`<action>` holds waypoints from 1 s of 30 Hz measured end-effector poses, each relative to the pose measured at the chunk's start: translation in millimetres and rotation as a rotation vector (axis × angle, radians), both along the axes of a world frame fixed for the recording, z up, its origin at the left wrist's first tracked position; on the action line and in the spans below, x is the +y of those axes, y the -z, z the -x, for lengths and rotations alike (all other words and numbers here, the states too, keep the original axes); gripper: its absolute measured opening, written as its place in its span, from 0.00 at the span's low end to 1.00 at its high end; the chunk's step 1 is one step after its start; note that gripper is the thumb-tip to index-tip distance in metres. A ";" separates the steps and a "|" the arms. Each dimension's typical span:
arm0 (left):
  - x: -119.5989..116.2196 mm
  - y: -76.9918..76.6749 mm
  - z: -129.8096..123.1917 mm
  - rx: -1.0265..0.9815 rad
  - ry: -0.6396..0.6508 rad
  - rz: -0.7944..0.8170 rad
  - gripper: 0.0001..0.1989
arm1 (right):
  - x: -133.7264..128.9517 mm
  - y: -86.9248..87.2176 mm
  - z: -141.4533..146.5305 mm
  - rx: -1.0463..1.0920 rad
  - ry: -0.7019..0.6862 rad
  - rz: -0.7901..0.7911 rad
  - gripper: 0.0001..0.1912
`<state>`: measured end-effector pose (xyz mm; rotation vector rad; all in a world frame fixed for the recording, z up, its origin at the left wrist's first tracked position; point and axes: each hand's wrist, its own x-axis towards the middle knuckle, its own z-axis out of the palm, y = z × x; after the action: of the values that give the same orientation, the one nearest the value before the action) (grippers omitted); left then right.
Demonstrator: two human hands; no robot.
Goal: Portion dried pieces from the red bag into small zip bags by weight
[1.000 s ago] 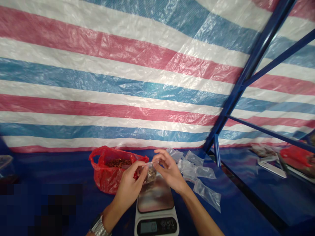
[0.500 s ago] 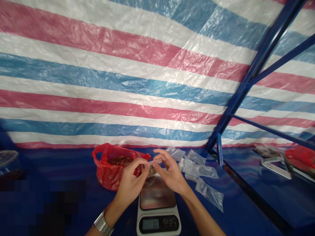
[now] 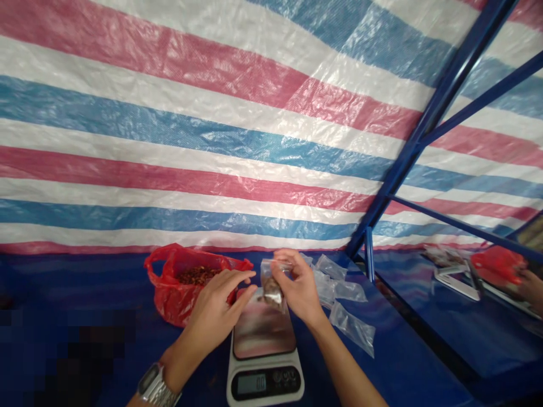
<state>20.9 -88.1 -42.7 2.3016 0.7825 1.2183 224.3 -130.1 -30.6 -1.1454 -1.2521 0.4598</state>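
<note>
Between the thumb and fingers of my right hand (image 3: 297, 285) is a small clear zip bag (image 3: 271, 288) with brownish contents, held above the far end of the scale. My left hand (image 3: 220, 302) is apart from the bag, thumb and fingers spread, with nothing in it. Under both hands stands a white digital scale (image 3: 265, 364) with a metal plate, its display reading 0.0. Left of the scale, partly behind my left hand, sits a red plastic bag (image 3: 173, 299) with many small reddish-brown pieces (image 3: 197, 275) inside.
Several flat clear zip bags (image 3: 352, 328) lie right of the scale on the blue surface. A blue metal frame (image 3: 394, 175) rises at the right. Beyond it are a whitish device (image 3: 458, 282), another red bag (image 3: 496, 264) and another person's hand (image 3: 532, 288). A striped tarp hangs behind.
My left hand has let go of the zip bag's top edge and moved left. My right hand now holds the bag alone, more upright. Another person's hand has appeared at the far right.
</note>
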 end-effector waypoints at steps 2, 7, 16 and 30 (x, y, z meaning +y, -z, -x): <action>0.5 -2.0 3.3 0.138 -0.041 -0.060 0.11 | 7.4 6.2 -9.9 0.088 0.192 -0.003 0.14; 3.1 1.7 6.1 0.341 -0.126 -0.085 0.16 | 25.6 36.3 -23.4 0.141 0.253 0.084 0.17; 5.2 15.2 2.5 0.272 -0.076 -0.046 0.17 | 25.0 43.0 -52.0 -0.364 0.357 0.215 0.15; 2.3 12.8 1.4 0.292 -0.010 -0.002 0.17 | 22.8 53.1 -68.9 -0.681 0.384 0.364 0.14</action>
<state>19.5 -85.9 -55.5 2.5128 0.8919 0.8960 293.2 -107.3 -83.7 -1.9110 -1.5034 -0.0121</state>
